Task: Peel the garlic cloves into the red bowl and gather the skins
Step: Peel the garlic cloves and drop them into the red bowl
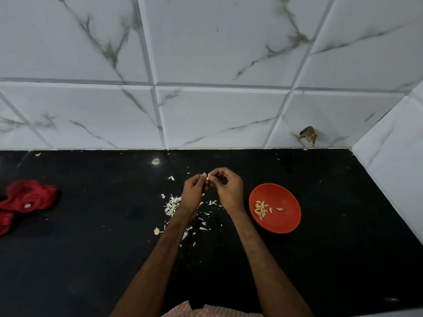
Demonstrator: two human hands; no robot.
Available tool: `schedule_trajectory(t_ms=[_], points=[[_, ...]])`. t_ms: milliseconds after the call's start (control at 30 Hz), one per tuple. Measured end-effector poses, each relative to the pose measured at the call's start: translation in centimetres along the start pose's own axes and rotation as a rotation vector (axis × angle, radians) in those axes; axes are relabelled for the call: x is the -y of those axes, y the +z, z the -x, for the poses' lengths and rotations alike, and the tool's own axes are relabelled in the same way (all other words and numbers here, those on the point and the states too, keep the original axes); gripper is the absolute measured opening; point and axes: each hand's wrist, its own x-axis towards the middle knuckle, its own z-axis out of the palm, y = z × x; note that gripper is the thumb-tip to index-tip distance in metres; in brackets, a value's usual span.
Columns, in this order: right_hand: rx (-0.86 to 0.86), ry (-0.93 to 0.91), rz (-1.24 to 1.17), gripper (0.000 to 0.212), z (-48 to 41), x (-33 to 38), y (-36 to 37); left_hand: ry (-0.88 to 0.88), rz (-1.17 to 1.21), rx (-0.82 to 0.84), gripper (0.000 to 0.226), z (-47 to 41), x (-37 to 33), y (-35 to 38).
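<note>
Both hands meet above the black counter (91, 259), and a small pale garlic clove (207, 177) is pinched between them. My left hand (194, 193) holds it with curled fingers. My right hand (226, 186) pinches it from the right with thumb and fingertips. To the right stands the red bowl (286, 220), with several peeled cloves (262, 209) inside. White garlic skins (171, 204) lie scattered on the counter under and left of my hands. A small garlic root stub (157, 231) lies near my left forearm.
A crumpled red mesh bag (25, 200) lies at the counter's left edge. White marble-patterned tiles (206, 110) form the back wall, and a side wall (393, 170) closes the right. A broken hole in the tile (308, 135) shows at the back right.
</note>
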Motion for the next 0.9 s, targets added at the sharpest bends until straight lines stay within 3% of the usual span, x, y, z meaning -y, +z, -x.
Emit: schedule_trajectory(t_ms=[367, 567, 733, 867, 900], points=[[-0.036, -0.006, 0.051, 0.027, -0.2, 0.1, -0.2, 0.110, -0.194, -0.043, 0.034, -0.4, 0.8, -0.4], [0.032, 0.054, 0.164, 0.030, -0.6, 0.4, -0.5, 0.232, -0.484, -0.143, 0.035, -0.1, 1.4, -0.9], [0.017, 0.068, 0.105, 0.031, -0.6, 0.3, -0.4, 0.215, -0.310, -0.202, 0.030, -0.6, 1.8, -1.2], [-0.026, 0.121, -0.001, 0.033, -0.7, 0.0, -0.6, 0.144, -0.295, -0.198, 0.006, -1.0, 2.3, -1.9], [-0.033, 0.122, -0.010, 0.032, -0.7, -0.1, -0.6, 0.135, -0.313, -0.185, 0.009, -1.0, 2.5, -2.0]])
